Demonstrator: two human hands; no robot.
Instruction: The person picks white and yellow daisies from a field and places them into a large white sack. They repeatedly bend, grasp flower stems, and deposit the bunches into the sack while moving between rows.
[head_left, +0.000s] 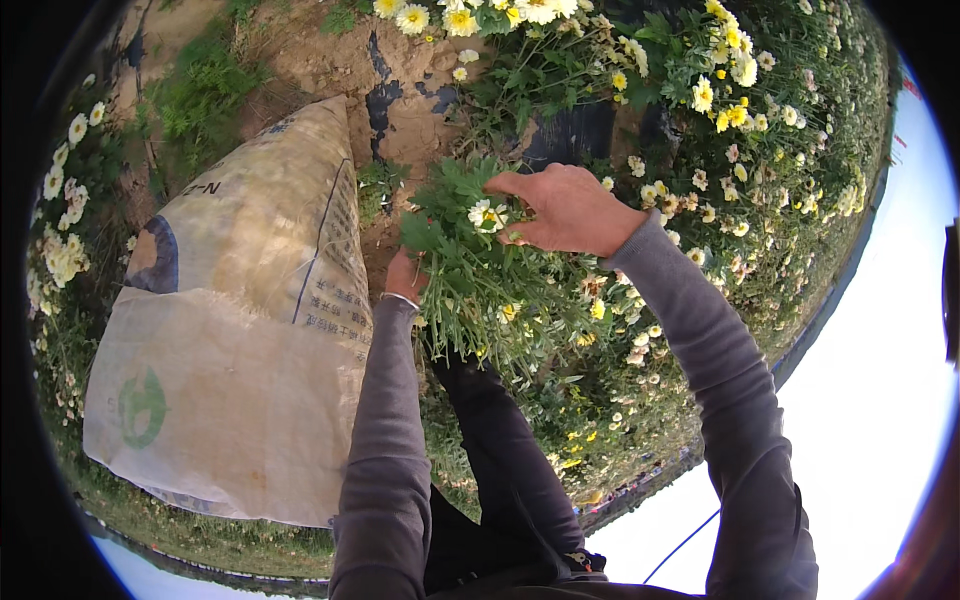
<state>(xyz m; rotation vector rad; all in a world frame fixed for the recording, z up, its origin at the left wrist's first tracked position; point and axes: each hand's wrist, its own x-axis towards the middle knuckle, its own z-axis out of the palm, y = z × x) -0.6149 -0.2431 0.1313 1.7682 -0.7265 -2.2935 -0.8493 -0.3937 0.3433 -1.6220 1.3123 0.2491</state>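
My left hand (406, 277) is at the left side of a bunch of green leafy chrysanthemum stems (461, 289), wrapped against it. Its fingers are mostly hidden by the leaves. Above the bunch's right side is my right hand (574, 210), thumb and forefinger spread apart. A white chrysanthemum with a yellow centre (487, 216) shows just beyond the gap between those fingertips. I see nothing held in the right hand; its other fingers are partly out of sight.
A large woven plastic sack (225, 390), bearing print, bulges on the left. Flowering chrysanthemum plants (697, 187) crowd the right side. Ahead lies brown soil (315, 60) with torn black plastic film (574, 135). My dark-trousered leg (510, 450) is beneath the bunch.
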